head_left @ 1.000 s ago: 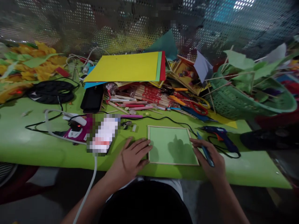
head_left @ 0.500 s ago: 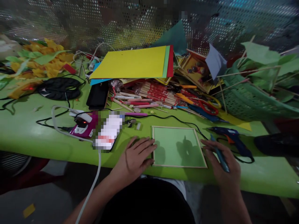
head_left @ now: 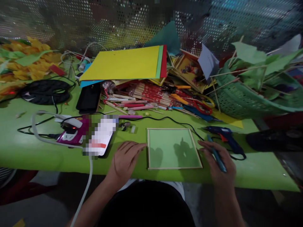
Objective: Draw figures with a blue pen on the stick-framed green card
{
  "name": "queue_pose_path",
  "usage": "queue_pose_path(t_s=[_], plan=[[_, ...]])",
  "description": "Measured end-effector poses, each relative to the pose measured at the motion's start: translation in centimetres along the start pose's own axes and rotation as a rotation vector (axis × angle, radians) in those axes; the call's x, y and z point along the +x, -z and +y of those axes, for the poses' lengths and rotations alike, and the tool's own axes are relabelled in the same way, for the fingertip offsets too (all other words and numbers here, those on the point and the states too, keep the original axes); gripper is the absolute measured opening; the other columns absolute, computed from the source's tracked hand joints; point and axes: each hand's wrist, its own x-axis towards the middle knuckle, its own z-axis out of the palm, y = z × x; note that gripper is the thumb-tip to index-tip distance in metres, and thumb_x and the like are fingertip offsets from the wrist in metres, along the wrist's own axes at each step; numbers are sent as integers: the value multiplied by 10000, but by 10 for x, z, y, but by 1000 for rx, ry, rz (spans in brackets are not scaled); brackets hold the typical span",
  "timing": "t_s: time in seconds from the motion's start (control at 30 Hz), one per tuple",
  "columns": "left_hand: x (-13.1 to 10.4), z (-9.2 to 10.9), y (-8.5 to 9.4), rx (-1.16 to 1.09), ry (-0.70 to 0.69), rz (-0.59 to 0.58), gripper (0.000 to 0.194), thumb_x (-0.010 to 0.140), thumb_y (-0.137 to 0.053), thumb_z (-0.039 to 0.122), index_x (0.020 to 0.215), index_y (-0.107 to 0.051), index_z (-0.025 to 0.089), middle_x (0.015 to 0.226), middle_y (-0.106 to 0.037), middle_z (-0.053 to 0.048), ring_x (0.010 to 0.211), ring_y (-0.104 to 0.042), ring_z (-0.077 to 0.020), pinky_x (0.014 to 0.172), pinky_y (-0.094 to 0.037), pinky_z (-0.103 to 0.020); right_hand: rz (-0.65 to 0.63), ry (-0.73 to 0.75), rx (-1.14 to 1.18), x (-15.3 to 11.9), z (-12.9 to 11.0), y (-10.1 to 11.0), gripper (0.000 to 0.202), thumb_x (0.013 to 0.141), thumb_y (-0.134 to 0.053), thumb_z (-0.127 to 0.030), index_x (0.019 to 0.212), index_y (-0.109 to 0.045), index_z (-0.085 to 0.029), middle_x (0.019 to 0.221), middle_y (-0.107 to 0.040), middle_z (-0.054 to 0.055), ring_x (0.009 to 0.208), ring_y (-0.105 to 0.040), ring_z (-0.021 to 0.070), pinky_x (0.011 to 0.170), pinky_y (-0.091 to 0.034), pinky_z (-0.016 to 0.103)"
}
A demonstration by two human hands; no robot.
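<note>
Framed sheet: the green sheet (head_left: 171,148), edged with thin pale sticks, lies flat by the table's (head_left: 255,170) near edge, between the two hands.
Left hand: the left hand (head_left: 123,160) is down at the sheet's left side, its fingers together, holding nothing I can see; their tips come right up to the stick edging, though whether they touch it I can't tell from here.
Right hand: the right hand (head_left: 223,167) is off the sheet's right side, fingers clamped on a blue pen (head_left: 217,159), which slants across the palm.
Glue gun: the blue glue gun (head_left: 223,134) lies just beyond the right hand, its nozzle pointing left.
Phone: a lit phone (head_left: 101,137) rests left of the sheet, near a purple power strip (head_left: 75,132).
Middle of the table: yellow paper (head_left: 123,64) tops a stack over loose sticks (head_left: 153,93), with red-handled scissors (head_left: 202,107) to the right.
Far right: a green basket (head_left: 233,99) holds leafy green pieces (head_left: 251,53).
Far left: orange petals (head_left: 35,58) are heaped up.
</note>
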Motion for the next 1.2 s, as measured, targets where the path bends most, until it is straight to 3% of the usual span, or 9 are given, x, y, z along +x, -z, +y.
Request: queue_pose_path(t_s=[0.2, 0.37, 0.63, 0.83, 1.2], plan=[[-1, -8, -5, 62, -92, -90, 403, 1017, -496, 148, 1398, -581, 249, 1382, -689, -28, 1293, -606, -198, 1086, -465, -392, 3, -69, 103, 0, 1, -1, 250, 947, -706, -354, 1174, -707, -248, 1143, -771, 95, 1015, -748, 272, 911, -576, 421], [-1, -5, -7, 163, -103, -183, 450, 1019, -516, 208, 1466, -540, 253, 1477, -625, -24, 1414, -529, -225, 1155, -411, -456, -6, -85, 92, -1, 3, -1, 278, 955, -690, -387, 1193, -698, -243, 1145, -779, 105, 1004, -758, 279, 892, -600, 424], [-1, -3, -8, 192, -115, -194, 382, 1015, -550, 266, 1391, -612, 236, 1443, -651, -49, 1383, -566, -242, 1159, -419, -483, -87, -25, 40, 1, -1, 1, 275, 963, -687, -338, 1224, -691, -252, 1189, -767, 92, 1042, -755, 270, 991, -574, 445], [-2, -3, -7, 167, -128, -103, 307, 1021, -529, 222, 1314, -623, 224, 1379, -695, -52, 1283, -644, -215, 1120, -447, -454, -117, -46, 111, 1, -6, -1, 250, 963, -686, -308, 1208, -695, -257, 1174, -767, 86, 935, -782, 247, 885, -617, 389], [-5, -4, -9, 157, -130, -92, 280, 1010, -560, 237, 1279, -635, 230, 1350, -711, -51, 1257, -662, -232, 1087, -489, -488, -50, -95, 119, 0, -1, 0, 261, 944, -708, -351, 1182, -704, -246, 1166, -770, 96, 880, -784, 245, 862, -614, 388]])
